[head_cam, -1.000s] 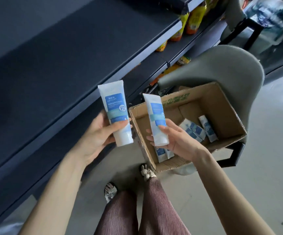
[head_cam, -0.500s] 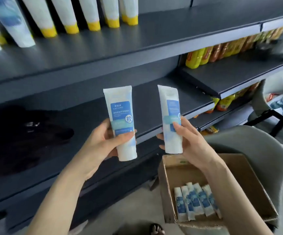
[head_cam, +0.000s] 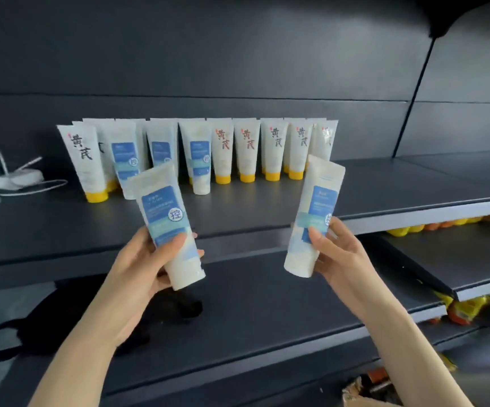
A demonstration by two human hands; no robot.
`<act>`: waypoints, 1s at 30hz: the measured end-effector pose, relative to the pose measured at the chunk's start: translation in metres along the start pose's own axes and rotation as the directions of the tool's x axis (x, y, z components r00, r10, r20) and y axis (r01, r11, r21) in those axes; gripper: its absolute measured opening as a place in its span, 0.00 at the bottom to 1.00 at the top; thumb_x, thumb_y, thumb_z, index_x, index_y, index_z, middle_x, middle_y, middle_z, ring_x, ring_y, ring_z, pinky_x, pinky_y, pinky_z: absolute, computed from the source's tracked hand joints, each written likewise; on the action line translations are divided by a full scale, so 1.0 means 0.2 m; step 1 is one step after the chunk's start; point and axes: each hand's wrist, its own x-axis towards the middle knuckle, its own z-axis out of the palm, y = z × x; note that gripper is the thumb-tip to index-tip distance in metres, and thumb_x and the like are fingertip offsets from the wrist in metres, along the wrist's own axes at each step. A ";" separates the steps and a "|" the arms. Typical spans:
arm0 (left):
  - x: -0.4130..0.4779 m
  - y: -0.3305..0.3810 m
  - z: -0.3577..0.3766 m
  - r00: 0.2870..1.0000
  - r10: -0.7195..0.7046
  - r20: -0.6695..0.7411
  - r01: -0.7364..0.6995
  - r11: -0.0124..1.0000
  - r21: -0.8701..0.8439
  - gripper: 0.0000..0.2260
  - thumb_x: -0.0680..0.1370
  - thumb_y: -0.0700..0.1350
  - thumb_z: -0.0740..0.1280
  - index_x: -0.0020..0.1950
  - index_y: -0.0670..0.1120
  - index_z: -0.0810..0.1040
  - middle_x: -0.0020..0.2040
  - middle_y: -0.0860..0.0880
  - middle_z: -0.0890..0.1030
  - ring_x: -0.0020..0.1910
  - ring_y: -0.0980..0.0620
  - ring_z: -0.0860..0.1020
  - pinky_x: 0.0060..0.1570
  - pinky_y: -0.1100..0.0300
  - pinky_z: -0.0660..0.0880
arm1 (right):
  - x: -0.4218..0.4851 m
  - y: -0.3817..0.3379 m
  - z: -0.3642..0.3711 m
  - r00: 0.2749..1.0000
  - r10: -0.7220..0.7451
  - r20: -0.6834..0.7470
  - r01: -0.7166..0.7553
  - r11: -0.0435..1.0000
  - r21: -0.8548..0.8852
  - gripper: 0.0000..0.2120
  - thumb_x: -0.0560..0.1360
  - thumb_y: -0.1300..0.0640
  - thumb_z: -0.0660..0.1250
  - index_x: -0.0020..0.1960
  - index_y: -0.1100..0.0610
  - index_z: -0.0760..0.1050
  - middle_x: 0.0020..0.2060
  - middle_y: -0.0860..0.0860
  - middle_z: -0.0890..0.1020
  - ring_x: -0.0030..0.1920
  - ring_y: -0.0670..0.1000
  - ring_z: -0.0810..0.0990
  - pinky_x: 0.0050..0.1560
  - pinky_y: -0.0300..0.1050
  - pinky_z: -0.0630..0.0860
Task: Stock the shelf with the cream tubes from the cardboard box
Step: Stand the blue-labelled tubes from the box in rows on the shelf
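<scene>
- Left hand (head_cam: 146,259) grips the first cream tube (head_cam: 167,221): thumb across the front, fingers curled round the back. Cap end down, crimped top leaning left.
- Right hand (head_cam: 338,254) grips the second cream tube (head_cam: 311,212) the same way, thumb on the blue label. Cap down, top leaning right.
- Both tubes are up in the air in front of the upper shelf (head_cam: 267,201), well apart from each other and touching neither shelf.
- On that shelf, approx. mid-depth, stands a row of tubes, caps down: blue-label tubes (head_cam: 199,163) w/ white caps towards the left, yellow-capped tubes (head_cam: 248,151) either side of them.
- White cable (head_cam: 17,177) lies at the shelf's far left.
- Lower shelf (head_cam: 267,304) sits under the hands; a black item (head_cam: 47,324) lies on its left, poss. a strap or bag, too dark to tell.
- Yellow and orange packets (head_cam: 443,226) show on the shelves at right.
- A corner of the cardboard box (head_cam: 358,392) pokes in at the bottom edge.
</scene>
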 end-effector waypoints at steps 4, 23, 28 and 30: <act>0.06 0.08 -0.19 0.989 0.065 -0.135 -0.077 0.994 -0.082 0.20 0.71 0.49 0.66 0.63 0.52 0.75 0.56 0.49 0.82 0.52 0.47 0.82 0.39 0.57 0.81 | 0.18 -0.04 0.19 0.998 -0.045 0.044 0.045 0.999 0.004 0.23 0.69 0.52 0.69 0.62 0.57 0.73 0.54 0.54 0.82 0.50 0.51 0.82 0.43 0.43 0.79; 0.30 0.13 -0.45 0.980 0.004 -0.200 -0.039 0.985 -0.170 0.22 0.70 0.48 0.67 0.64 0.51 0.74 0.58 0.46 0.81 0.50 0.45 0.83 0.36 0.49 0.81 | 1.11 0.09 0.34 0.998 0.019 -0.056 -0.036 0.945 -0.326 0.21 0.72 0.64 0.71 0.62 0.62 0.70 0.60 0.58 0.77 0.58 0.56 0.78 0.53 0.52 0.78; 0.32 0.13 -0.44 0.971 0.011 -0.238 -0.050 0.987 -0.156 0.17 0.69 0.47 0.68 0.58 0.53 0.78 0.53 0.48 0.83 0.48 0.44 0.83 0.34 0.50 0.80 | 1.24 0.13 0.30 0.990 0.095 0.100 -0.045 0.908 -0.417 0.21 0.73 0.65 0.70 0.64 0.61 0.70 0.60 0.55 0.77 0.59 0.55 0.78 0.55 0.51 0.78; 0.33 0.13 -0.44 0.968 0.013 -0.249 -0.051 0.988 -0.146 0.18 0.68 0.48 0.69 0.58 0.53 0.78 0.53 0.48 0.83 0.48 0.44 0.83 0.34 0.50 0.80 | 1.28 0.14 0.29 0.989 0.100 0.112 -0.042 0.900 -0.434 0.20 0.73 0.64 0.70 0.63 0.60 0.70 0.59 0.54 0.78 0.59 0.54 0.78 0.55 0.51 0.78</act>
